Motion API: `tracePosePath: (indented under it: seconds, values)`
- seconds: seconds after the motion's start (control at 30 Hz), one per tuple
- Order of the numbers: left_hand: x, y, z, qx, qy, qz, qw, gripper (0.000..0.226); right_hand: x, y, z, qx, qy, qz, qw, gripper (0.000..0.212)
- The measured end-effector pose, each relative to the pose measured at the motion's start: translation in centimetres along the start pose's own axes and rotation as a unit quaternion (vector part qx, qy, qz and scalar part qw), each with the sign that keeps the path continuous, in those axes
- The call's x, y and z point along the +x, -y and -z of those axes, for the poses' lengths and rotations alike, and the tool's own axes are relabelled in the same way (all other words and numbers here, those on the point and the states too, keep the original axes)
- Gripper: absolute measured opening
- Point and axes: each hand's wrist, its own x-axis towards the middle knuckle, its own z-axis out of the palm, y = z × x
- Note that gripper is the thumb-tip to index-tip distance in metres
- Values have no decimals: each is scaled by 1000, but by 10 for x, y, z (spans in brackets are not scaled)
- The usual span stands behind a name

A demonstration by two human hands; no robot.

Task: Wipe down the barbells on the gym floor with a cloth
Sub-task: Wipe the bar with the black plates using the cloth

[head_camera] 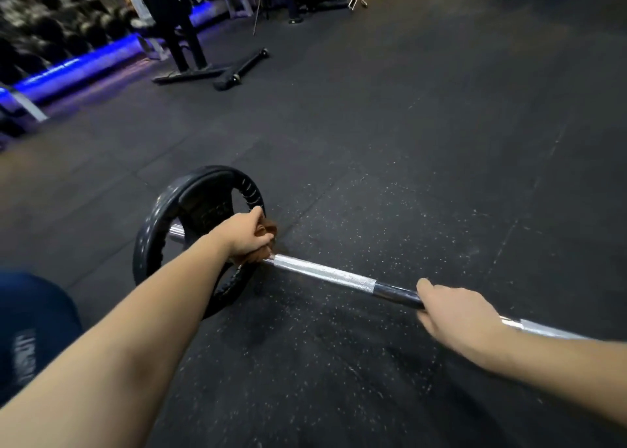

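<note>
Both hands are on a barbell (325,273) that lies across a dark, speckled rubber gym floor (424,149), seen from the person's own head looking down. The left hand (247,237) is curled round the bar right beside a black weight plate (147,237), with a brown cloth (268,231) bunched between palm and metal. Only small folds of the cloth show past the fingers. The right hand (451,315) grips the bare bar well along toward the other end, fingers wrapped over a smooth, dark-looking stretch. A bright knurled section lies between the two hands. The plate stands on edge on the floor at the bar's left end.

The step in hand looks like wiping the shaft, starting next to the plate. To do it well, the right hand should pin the bar so it cannot roll. The left should squeeze the cloth fully round the shaft and draw it along, twisting over the knurling, where grime tends to lodge. The right hand will need to shift so the patch under it gets wiped as well.

No bucket, bottle or bin is visible. The closest thing to a holder is a blurred rack (51,33) along the far left, lit blue beneath, carrying rows of dark rounded weights. A second, short black bar (249,62) lies on the floor farther off.
</note>
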Motion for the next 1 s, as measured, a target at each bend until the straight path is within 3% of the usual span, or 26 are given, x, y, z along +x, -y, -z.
tracePosePath:
  seconds: [0.17,0.2,0.3,0.4,0.57,0.7,0.87,1.0]
  values:
    - [10,-9,0,76,-204,-29,976,36,-5,-2,-2,-14,-15,35,999,11]
    - [12,-9,1,81,-199,-38,976,38,-6,-1,-5,-25,-29,33,999,9]
    - [11,-1,-8,102,-81,-94,987,39,-4,0,-9,-36,-37,28,998,10]
    - [10,10,-8,10,-59,-54,997,30,-2,-1,-10,-48,-31,29,998,11]
    - [16,14,8,-72,110,-3,991,55,0,1,-8,-59,-31,30,997,11]
    - [11,-9,-5,26,40,-26,999,45,0,0,-10,-60,-38,21,997,12]
    - [11,-47,-13,51,2,-90,995,39,1,-1,-12,-75,-49,22,996,10]
    - [6,-22,1,53,-13,-36,998,39,2,-4,-12,-75,-48,26,996,12]
